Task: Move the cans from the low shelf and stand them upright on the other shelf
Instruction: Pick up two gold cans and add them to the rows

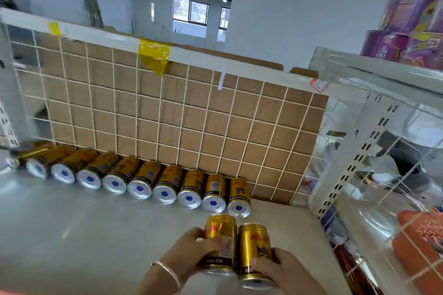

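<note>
My left hand (191, 250) grips a gold can (220, 235) and my right hand (275, 268) grips a second gold can (254, 244). The two cans are side by side and touching, just above the grey shelf (96, 235), near its front right part. Behind them a row of several gold cans (141, 182) stands along the wire grid back panel (167, 108), silver ends facing me. The rightmost can of that row (239, 196) is directly behind the two held cans.
Brown cardboard backs the wire grid. A white slotted upright (345, 170) bounds the shelf on the right, with an orange pack (419, 235) and clear plastic beyond it. Purple packs (407, 24) sit on a higher shelf at top right.
</note>
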{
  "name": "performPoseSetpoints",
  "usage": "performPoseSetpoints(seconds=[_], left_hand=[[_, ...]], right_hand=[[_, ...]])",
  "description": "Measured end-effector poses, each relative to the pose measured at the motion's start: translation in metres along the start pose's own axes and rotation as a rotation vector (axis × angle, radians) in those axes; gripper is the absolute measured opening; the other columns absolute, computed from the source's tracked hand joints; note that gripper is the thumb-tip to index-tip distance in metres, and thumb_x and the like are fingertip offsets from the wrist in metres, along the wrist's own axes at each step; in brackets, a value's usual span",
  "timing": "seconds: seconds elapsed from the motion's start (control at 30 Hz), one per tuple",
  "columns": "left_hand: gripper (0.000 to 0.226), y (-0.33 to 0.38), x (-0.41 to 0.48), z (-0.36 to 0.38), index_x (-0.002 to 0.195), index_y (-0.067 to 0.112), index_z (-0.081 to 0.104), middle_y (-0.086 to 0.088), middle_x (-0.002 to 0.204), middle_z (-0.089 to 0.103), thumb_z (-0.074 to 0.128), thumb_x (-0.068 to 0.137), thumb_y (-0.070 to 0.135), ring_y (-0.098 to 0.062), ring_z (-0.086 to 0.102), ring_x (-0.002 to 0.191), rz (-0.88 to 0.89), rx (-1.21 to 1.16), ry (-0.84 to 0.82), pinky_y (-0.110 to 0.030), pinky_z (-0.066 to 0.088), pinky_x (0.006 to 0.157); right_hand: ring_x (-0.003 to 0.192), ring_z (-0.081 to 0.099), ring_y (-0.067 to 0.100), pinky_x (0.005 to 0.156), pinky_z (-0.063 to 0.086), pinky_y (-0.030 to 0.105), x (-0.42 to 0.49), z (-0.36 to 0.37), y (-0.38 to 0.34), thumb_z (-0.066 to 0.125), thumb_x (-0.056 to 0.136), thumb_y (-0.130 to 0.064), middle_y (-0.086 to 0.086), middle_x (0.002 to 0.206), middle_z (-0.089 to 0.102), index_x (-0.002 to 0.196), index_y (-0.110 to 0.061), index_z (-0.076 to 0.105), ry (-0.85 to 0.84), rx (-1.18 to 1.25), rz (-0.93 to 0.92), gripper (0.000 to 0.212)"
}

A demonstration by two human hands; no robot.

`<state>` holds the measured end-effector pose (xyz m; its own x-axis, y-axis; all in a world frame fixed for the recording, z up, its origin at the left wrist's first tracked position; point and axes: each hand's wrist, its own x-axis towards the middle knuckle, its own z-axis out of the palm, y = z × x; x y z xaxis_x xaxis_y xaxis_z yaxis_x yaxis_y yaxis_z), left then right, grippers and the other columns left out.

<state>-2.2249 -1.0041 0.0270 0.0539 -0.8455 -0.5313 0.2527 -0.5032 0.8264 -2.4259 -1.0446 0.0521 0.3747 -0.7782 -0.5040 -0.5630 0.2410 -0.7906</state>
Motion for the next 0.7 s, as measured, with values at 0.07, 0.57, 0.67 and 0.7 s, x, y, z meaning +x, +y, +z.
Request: performPoseSetpoints(seconds=[0.07, 0.57, 0.67, 0.7], left_hand=[[0.051, 0.001, -0.021, -0.028, 0.109, -0.001, 0.053, -0.022, 0.099, 0.066, 0.081, 0.068, 0.013, -0.031, 0.069, 0.081, 0.043, -0.043, 0.043, -0.035, 0.056, 0.064], [0.068, -0.071, -0.211, -0.287, 0.082, -0.006, 0.068, -0.029, 0.082, 0.067, 0.087, 0.032, 0.037, -0.038, 0.065, 0.079, 0.248, -0.227, 0.425, -0.052, 0.051, 0.084], [0.048, -0.076, -0.253, -0.316, 0.067, 0.001, 0.066, -0.017, 0.063, 0.064, 0.08, 0.031, 0.031, -0.028, 0.062, 0.065, 0.259, -0.284, 0.474, -0.039, 0.05, 0.072], [0.045, -0.078, -0.262, -0.325, 0.064, 0.005, 0.064, -0.013, 0.059, 0.063, 0.078, 0.03, 0.031, -0.025, 0.06, 0.059, 0.259, -0.313, 0.492, -0.036, 0.049, 0.067]], right_hand=[[0.08, 0.069, 0.005, 0.064, 0.046, 0.012, -0.002, 0.026, -0.018, 0.077, 0.063, -0.042, -0.003, 0.086, 0.075, 0.1, -0.017, 0.068, -0.039, -0.008, -0.049, 0.046], [0.07, 0.07, 0.005, 0.059, 0.046, 0.012, -0.046, 0.315, -0.12, 0.069, 0.048, -0.044, -0.002, 0.075, 0.076, 0.091, -0.013, 0.073, -0.297, -0.072, -0.251, 0.053], [0.071, 0.069, 0.003, 0.063, 0.045, 0.016, -0.056, 0.36, -0.13, 0.066, 0.042, -0.052, -0.006, 0.073, 0.075, 0.082, -0.019, 0.075, -0.307, -0.103, -0.292, 0.053], [0.072, 0.069, 0.003, 0.065, 0.045, 0.018, -0.059, 0.374, -0.135, 0.066, 0.046, -0.053, -0.004, 0.074, 0.075, 0.08, -0.018, 0.075, -0.319, -0.105, -0.29, 0.049]])
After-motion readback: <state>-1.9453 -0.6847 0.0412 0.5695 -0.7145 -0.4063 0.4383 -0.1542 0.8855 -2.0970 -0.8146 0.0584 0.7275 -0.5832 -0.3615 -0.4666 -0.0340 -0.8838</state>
